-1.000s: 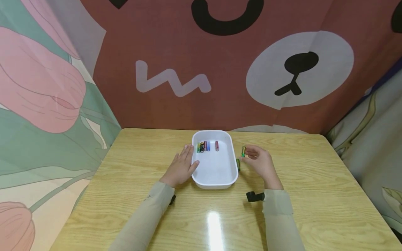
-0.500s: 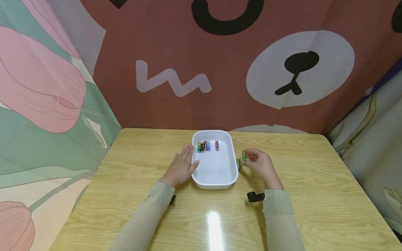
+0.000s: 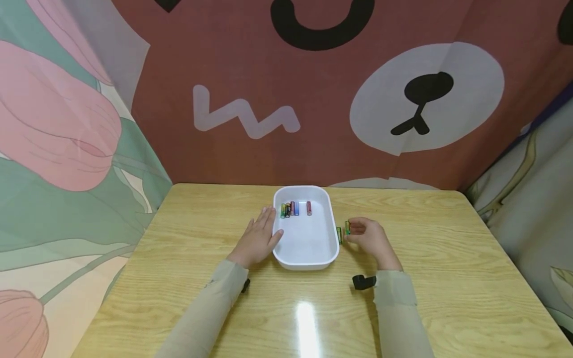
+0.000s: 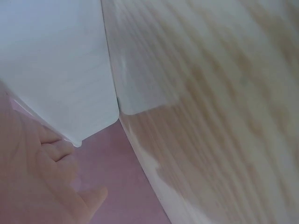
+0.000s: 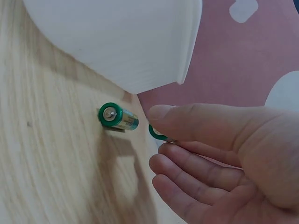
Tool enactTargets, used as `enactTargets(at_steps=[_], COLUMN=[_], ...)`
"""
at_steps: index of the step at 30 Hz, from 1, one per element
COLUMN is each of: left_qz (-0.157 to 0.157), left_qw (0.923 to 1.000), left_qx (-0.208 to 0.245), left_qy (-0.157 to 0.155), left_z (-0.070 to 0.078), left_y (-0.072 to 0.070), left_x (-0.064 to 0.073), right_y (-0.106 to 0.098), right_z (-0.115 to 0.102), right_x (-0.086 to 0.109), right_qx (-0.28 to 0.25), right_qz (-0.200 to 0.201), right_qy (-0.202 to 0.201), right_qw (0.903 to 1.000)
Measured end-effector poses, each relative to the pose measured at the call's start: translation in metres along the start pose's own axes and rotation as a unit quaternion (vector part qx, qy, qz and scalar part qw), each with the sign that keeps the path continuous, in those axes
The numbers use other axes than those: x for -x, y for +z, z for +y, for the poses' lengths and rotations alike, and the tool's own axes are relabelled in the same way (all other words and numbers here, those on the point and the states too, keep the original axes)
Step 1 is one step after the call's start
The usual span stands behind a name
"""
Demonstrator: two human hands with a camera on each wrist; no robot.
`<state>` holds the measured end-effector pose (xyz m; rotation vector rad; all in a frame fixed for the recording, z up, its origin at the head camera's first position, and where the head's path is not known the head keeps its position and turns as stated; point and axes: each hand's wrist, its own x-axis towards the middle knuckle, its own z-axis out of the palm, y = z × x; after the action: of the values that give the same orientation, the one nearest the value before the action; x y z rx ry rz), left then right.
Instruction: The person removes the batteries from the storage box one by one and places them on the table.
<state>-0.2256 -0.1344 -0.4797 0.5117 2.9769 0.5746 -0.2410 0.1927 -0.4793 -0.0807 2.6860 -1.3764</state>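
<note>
My right hand [image 3: 370, 239] pinches a green battery [image 3: 347, 227] between thumb and fingers, just off the right side of a white tray [image 3: 306, 243]. A second green battery [image 3: 339, 235] lies on the table against that side. The right wrist view shows the end of this lying battery [image 5: 117, 116], while the thumb covers most of the held battery [image 5: 157, 133]. On the tray's left rim my left hand [image 3: 254, 240] rests with straight fingers. Inside the tray, several batteries [image 3: 292, 209] lie side by side at the far left, and a red battery [image 3: 309, 208] lies apart to their right.
The wooden table [image 3: 201, 219] reaches back to a brown printed cloth [image 3: 250, 164] hanging behind it. More printed cloth hangs at both sides. A black wrist camera [image 3: 363, 282] sticks out from the right sleeve.
My right hand has lowered the pinched battery toward the near side, bringing it beside the battery on the table. The left hand and the tray have stayed put.
</note>
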Motion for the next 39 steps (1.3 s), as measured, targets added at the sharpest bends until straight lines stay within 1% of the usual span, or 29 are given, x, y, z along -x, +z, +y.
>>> enactTargets(at_steps=[3, 11, 18, 26, 30, 36, 39], left_qz=[0.002, -0.007, -0.005, -0.004, -0.007, -0.019, -0.02], left_qw=[1.0, 1.0, 1.0, 1.0, 1.0, 0.9998, 0.9997], left_qx=[-0.001, 0.001, 0.0, 0.002, -0.001, -0.004, -0.005], left_qy=[0.001, -0.004, -0.005, -0.004, -0.003, -0.01, -0.011], left_z=[0.0, 0.001, 0.0, -0.001, 0.0, 0.0, 0.0], left_y=[0.0, 0.0, 0.001, 0.0, -0.001, -0.001, -0.001], left_x=[0.0, 0.001, 0.001, 0.002, 0.002, 0.001, 0.0], right_y=[0.0, 0.003, 0.005, 0.008, 0.008, 0.008, 0.008], right_z=[0.004, 0.012, 0.017, 0.017, 0.017, 0.02, 0.021], right_x=[0.0, -0.001, 0.0, -0.002, -0.001, -0.002, -0.003], right_qx=[-0.002, 0.006, 0.008, 0.008, 0.016, 0.025, 0.025], right_qz=[-0.002, -0.009, -0.006, -0.009, -0.007, -0.001, 0.0], right_qy=[-0.001, 0.003, -0.009, -0.025, -0.029, -0.037, -0.036], right_qw=[1.0, 0.9999, 0.9999, 0.9996, 0.9994, 0.999, 0.999])
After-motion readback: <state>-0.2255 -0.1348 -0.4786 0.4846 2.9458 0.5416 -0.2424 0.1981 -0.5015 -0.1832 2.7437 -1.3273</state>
